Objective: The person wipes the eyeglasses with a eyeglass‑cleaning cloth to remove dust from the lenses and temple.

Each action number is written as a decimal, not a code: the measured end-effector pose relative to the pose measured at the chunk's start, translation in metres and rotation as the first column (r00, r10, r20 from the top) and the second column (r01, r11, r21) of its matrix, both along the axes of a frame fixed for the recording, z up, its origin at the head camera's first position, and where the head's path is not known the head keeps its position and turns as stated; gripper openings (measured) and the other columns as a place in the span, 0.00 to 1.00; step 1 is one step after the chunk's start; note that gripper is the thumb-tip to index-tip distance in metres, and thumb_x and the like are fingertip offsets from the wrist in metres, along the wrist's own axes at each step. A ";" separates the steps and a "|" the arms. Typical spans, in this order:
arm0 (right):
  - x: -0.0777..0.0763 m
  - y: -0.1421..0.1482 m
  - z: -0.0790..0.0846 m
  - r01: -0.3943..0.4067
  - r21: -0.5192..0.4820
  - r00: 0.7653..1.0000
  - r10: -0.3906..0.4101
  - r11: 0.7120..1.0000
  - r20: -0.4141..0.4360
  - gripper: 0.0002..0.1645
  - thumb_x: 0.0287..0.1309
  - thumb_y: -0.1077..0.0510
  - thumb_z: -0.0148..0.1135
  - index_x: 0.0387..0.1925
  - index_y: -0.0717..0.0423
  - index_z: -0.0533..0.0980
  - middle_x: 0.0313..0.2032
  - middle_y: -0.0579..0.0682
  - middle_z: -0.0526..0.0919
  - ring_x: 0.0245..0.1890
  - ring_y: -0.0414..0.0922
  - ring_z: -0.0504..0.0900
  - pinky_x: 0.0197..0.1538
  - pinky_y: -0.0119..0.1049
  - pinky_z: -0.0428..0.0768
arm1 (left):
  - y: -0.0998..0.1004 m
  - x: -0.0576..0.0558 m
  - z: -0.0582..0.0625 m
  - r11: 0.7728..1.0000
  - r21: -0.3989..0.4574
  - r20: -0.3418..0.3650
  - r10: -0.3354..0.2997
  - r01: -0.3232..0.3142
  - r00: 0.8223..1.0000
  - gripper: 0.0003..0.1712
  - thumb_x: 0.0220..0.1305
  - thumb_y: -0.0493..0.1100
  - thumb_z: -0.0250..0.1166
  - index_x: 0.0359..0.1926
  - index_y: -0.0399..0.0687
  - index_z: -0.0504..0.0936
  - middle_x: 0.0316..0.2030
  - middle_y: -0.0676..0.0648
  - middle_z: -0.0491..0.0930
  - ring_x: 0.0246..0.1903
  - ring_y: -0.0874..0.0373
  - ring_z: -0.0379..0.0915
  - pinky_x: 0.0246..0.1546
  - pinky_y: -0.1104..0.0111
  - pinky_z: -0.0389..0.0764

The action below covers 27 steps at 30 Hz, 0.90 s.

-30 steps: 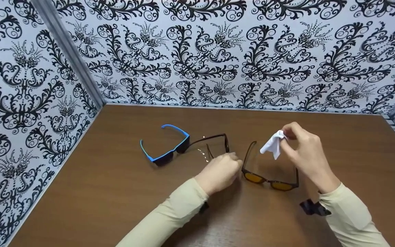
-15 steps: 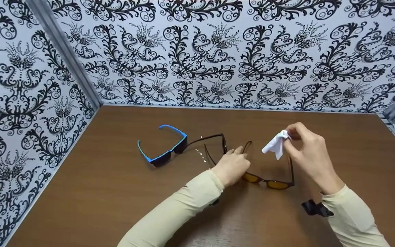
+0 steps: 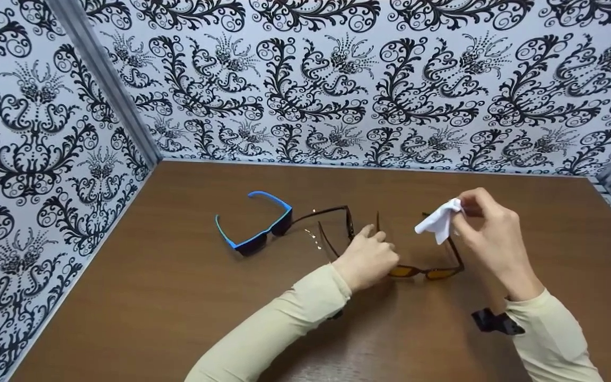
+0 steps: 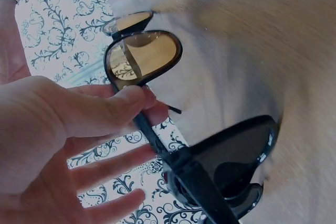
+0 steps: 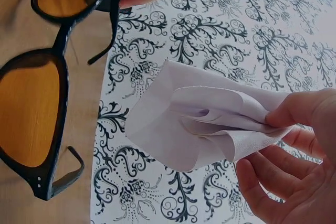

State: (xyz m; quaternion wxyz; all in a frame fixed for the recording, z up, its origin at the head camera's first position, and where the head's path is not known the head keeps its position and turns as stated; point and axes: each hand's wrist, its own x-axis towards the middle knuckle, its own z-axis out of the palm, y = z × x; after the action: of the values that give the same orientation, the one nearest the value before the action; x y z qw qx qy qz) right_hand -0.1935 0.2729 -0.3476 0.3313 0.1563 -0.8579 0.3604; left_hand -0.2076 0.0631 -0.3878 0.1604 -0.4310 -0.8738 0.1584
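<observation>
Right of the blue-framed, dark-lensed sunglasses [image 3: 252,244], the left hand [image 3: 367,258] pinched black-framed, amber-lensed glasses [image 3: 439,274], apparently for lifting, while the right hand [image 3: 496,239] pinched a white cloth [image 3: 439,222], probably next needed at the lenses.

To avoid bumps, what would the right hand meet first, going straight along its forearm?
Beyond the white cloth it holds, the right hand would probably meet the patterned wall; depth is unclear.
</observation>
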 end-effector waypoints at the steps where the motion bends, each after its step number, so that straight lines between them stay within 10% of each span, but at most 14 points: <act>1: 0.001 0.001 0.000 0.002 -0.010 1.000 -0.002 1.000 0.000 0.12 0.48 0.77 0.61 0.36 0.66 0.76 0.33 0.55 0.84 0.35 0.25 0.76 0.41 0.15 0.73 | 0.001 0.000 0.000 1.000 0.012 -0.020 -0.012 0.012 1.000 0.09 0.62 0.44 0.64 0.34 0.67 0.87 0.37 0.65 0.83 0.41 0.63 0.74 0.58 0.61 0.68; 10: 0.013 0.011 0.010 0.029 -0.059 0.999 -0.031 0.998 -0.041 0.13 0.47 0.78 0.62 0.38 0.71 0.76 0.34 0.59 0.83 0.36 0.21 0.76 0.42 0.16 0.73 | -0.004 -0.003 0.008 0.990 0.137 -0.033 -0.019 0.023 0.999 0.13 0.58 0.38 0.65 0.41 0.62 0.85 0.40 0.62 0.82 0.46 0.62 0.73 0.64 0.57 0.61; 16: 0.020 0.010 0.019 0.035 -0.086 0.998 -0.039 0.996 -0.048 0.13 0.49 0.77 0.62 0.39 0.70 0.76 0.35 0.44 0.82 0.35 0.23 0.78 0.42 0.17 0.74 | -0.021 -0.009 0.025 0.958 0.280 0.064 0.041 -0.058 0.997 0.17 0.45 0.38 0.71 0.39 0.50 0.79 0.37 0.54 0.80 0.46 0.57 0.74 0.65 0.60 0.59; 20: 0.021 0.004 0.022 0.014 -0.076 0.998 -0.019 0.997 -0.066 0.13 0.49 0.77 0.62 0.39 0.71 0.76 0.34 0.50 0.83 0.35 0.25 0.77 0.41 0.17 0.74 | -0.035 -0.009 0.035 0.883 0.469 0.035 0.022 -0.036 0.999 0.14 0.44 0.35 0.69 0.34 0.46 0.76 0.32 0.51 0.79 0.41 0.54 0.75 0.62 0.62 0.64; 27: 0.014 -0.022 0.021 -0.070 -0.002 0.993 0.069 0.998 -0.093 0.13 0.49 0.78 0.62 0.39 0.69 0.78 0.35 0.57 0.84 0.34 0.38 0.80 0.42 0.19 0.74 | -0.050 0.000 0.039 0.672 0.740 -0.012 -0.038 0.034 0.999 0.04 0.56 0.35 0.66 0.33 0.40 0.79 0.29 0.47 0.80 0.34 0.53 0.76 0.42 0.65 0.77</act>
State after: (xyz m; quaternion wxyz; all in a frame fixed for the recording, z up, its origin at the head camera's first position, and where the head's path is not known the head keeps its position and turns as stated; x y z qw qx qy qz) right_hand -0.1800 0.2510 -0.3264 0.3584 0.2015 -0.8346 0.3665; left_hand -0.2073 0.0131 -0.3483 0.3222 -0.3468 -0.8548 -0.2129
